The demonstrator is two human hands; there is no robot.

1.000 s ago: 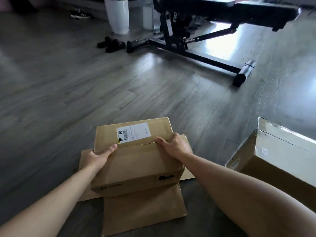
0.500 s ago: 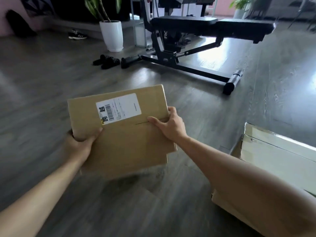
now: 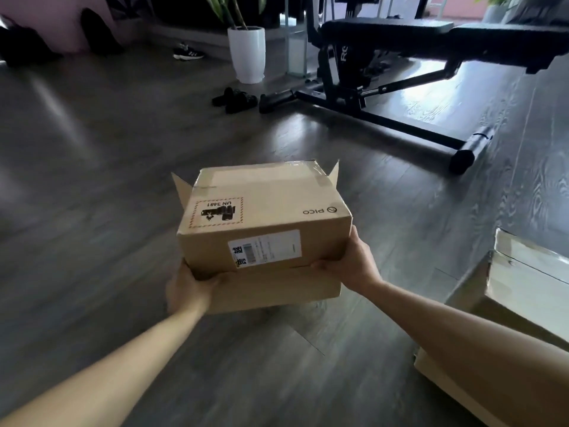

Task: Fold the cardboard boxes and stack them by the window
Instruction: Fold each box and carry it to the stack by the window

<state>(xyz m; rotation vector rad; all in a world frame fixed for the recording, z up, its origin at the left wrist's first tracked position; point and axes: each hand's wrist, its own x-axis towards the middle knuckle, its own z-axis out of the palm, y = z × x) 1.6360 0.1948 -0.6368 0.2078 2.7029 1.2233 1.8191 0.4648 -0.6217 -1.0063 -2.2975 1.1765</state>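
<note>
A person is holding a brown rectangular cardboard box (image 3: 264, 220) in the air above the grey wood-plank floor (image 3: 92, 211), out in front of the body. The left hand (image 3: 187, 291) is gripping the near lower left corner, its fingers curling under the box and out of sight. The right hand (image 3: 351, 263) is gripping the near right edge, thumb lying along the front face below the white shipping label (image 3: 264, 248); its other fingers are hidden behind the box.

The box is still standing at full height, with taped seams and two small flaps sticking up at its far corners, so it is probably not flattened yet. A second, larger pale cardboard box (image 3: 517, 297) is sitting on the floor to the right, also unflattened. No finished stack is showing, and no window either, though bright light is reflecting on the floor at upper right. Most of the task appears to be left.

Open floor is lying ahead and to the left. The black weight bench (image 3: 400, 57) is blocking the far right, its base bar reaching toward the carrying path, and the black slippers (image 3: 235, 100) and the white tall plant pot (image 3: 246, 53) are sitting further back.
</note>
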